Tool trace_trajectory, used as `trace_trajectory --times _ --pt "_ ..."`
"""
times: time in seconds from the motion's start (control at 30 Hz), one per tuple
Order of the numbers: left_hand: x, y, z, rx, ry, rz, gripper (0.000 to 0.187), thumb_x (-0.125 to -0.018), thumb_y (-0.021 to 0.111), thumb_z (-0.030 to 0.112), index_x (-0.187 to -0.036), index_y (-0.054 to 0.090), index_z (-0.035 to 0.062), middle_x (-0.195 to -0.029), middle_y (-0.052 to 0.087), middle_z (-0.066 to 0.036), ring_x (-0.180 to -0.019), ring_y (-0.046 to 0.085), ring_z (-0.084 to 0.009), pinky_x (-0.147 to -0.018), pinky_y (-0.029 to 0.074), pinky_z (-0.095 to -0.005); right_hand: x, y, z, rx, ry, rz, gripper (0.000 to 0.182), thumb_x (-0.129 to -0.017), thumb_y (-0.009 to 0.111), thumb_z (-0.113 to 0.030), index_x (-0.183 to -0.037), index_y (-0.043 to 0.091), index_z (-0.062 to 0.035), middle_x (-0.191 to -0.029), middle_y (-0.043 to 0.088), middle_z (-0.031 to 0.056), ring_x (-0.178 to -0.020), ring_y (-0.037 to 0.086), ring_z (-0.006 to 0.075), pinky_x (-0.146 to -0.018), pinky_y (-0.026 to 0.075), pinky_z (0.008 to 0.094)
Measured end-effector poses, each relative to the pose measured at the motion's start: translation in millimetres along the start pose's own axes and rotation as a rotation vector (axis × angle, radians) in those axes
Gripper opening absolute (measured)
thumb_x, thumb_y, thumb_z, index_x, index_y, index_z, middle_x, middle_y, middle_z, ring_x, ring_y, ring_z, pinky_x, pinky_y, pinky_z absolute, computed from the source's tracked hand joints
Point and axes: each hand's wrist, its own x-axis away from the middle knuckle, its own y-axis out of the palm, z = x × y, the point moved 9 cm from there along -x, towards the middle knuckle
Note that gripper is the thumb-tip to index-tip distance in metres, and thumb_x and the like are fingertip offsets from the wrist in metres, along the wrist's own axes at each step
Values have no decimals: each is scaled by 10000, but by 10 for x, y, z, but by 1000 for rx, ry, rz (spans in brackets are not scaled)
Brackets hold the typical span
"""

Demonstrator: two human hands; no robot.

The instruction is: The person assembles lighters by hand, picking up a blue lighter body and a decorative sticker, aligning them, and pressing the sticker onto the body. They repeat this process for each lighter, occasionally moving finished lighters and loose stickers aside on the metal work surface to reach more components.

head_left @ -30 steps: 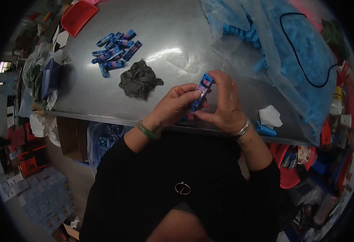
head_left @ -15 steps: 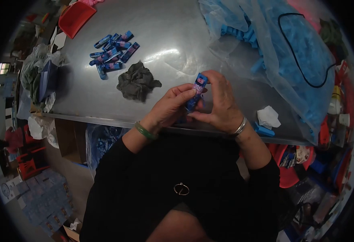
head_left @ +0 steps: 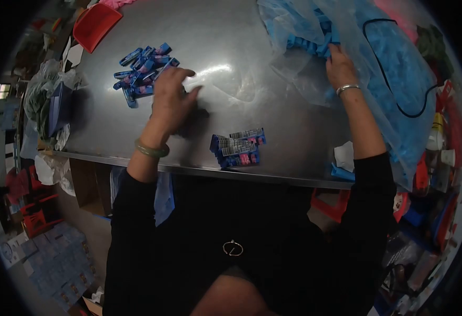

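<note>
My left hand (head_left: 172, 97) is open, fingers spread, just beside a pile of small blue printed packs (head_left: 136, 73) and partly in front of it. Under its wrist lies the crumpled dark cloth (head_left: 195, 122), mostly in shadow. My right hand (head_left: 341, 67) reaches to the mouth of a clear plastic bag (head_left: 368, 68). Its fingers are closed together at one of the light blue pieces (head_left: 315, 46) there; the fingertips are partly hidden. Between my arms, flat blue printed wrappers (head_left: 237, 148) with barcodes lie near the table's front edge.
A red dustpan-like scoop (head_left: 96, 26) lies at the back left of the metal table (head_left: 215, 37). Crumpled white paper (head_left: 344, 156) and a light blue piece (head_left: 341, 173) are near the right front. A dark blue bin (head_left: 60, 108) stands at the left edge.
My hands have parted from the blue pack they held together. My left hand has moved left to the pile, my right up to the bag. Flat wrappers now show where my hands were.
</note>
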Motion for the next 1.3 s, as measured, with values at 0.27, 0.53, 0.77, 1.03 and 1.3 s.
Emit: trace_trajectory --times 0.27,0.53,0.77,1.03,1.3 --pt "590 923 736 339 -66 -367 283 -693 757 169 -882 577 59 -846 552 -122 -834 541 -318 -729 442 -409 -370 222 127 36 196 100 303 -873 582 -260 -1072 524 -39 -1176 570 196 -1040 577 385 -866 482 470" --pt "626 978 871 191 -13 -333 292 -664 761 180 -837 555 67 -841 526 -124 -840 525 -333 -699 433 -430 -566 325 154 82 199 238 439 -802 640 -260 -1160 477 -68 -1123 595 230 -1079 569 381 -915 458 474" --pt "659 1098 852 238 -47 -433 155 -719 664 116 -833 575 59 -815 548 -112 -836 540 -314 -734 420 -414 -307 274 69 -68 346 -48 398 -815 633 -235 -1110 558 21 -1185 584 226 -1104 570 374 -937 466 447" --pt "674 1186 767 354 -128 -515 71 -737 633 93 -795 594 78 -749 608 -98 -793 581 -314 -738 417 -411 -241 344 29 -14 300 -19 368 -837 643 -258 -1074 576 16 -1147 599 226 -1062 592 379 -909 482 452" --pt "541 984 817 293 26 -316 31 -778 640 107 -771 624 81 -743 583 -73 -797 557 -279 -772 406 -383 -362 539 113 -23 358 -74 339 -846 633 -237 -1072 568 7 -1126 610 223 -1039 595 382 -846 509 449"
